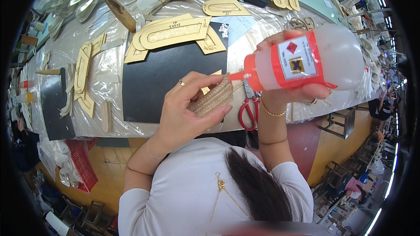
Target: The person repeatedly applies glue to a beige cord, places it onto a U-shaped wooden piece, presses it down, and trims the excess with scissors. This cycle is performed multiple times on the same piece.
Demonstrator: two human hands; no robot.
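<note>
A: What is the left hand [186, 102] doing?
B: It grips a woven tan piece [214, 98], thumb below and fingers above, over the near edge of a black board [144, 85].

A: And the right hand [295, 94]?
B: That one is wrapped around a clear bottle [264, 67] with red bands, tipped on its side so that its red nozzle [238, 76] points left.

A: Does the nozzle touch the woven piece?
B: Its tip is right at the upper right corner; whether they touch cannot be told.

A: What lies around them?
B: Red-handled scissors [248, 116] lie on the worktop [89, 126], just below the bottle. Yellow templates [175, 35] overlap the board's far edge, near a pointed wooden tool [117, 11]. Well to the left, a small woven strip [106, 116] lies near the worktop's front edge.
</note>
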